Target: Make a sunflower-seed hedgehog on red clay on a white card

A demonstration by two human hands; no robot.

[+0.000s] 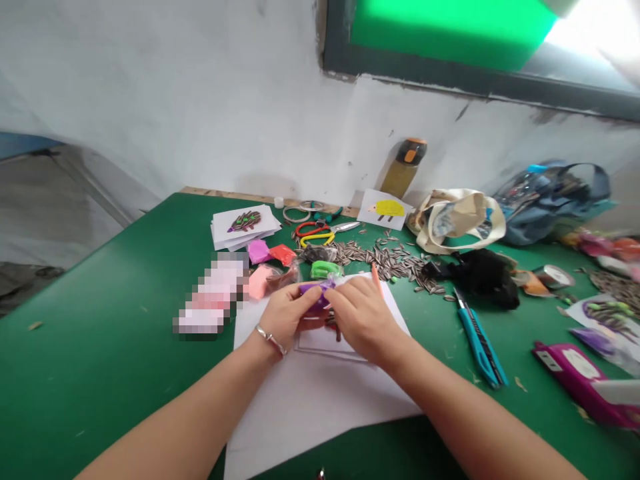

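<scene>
My left hand (284,315) and my right hand (361,319) meet over a white paper sheet (320,407), both pinching a lump of purple modelling clay (314,295) in a clear plastic wrapper. A metal bangle (271,340) circles my left wrist. Under my right hand lies a thin outlined rectangle (327,350), partly covered. Just beyond my fingers sit a green clay packet (326,270) and a pink clay packet (260,282). An orange stick (376,279) rises behind my right hand.
Sunflower seeds (385,263) lie scattered on the green table (85,373). Nearby are scissors (325,233), a blue utility knife (481,340), seed-decorated cards (245,227), a pixelated patch (213,297), a cloth bag (460,220) and a white wall (200,100) behind.
</scene>
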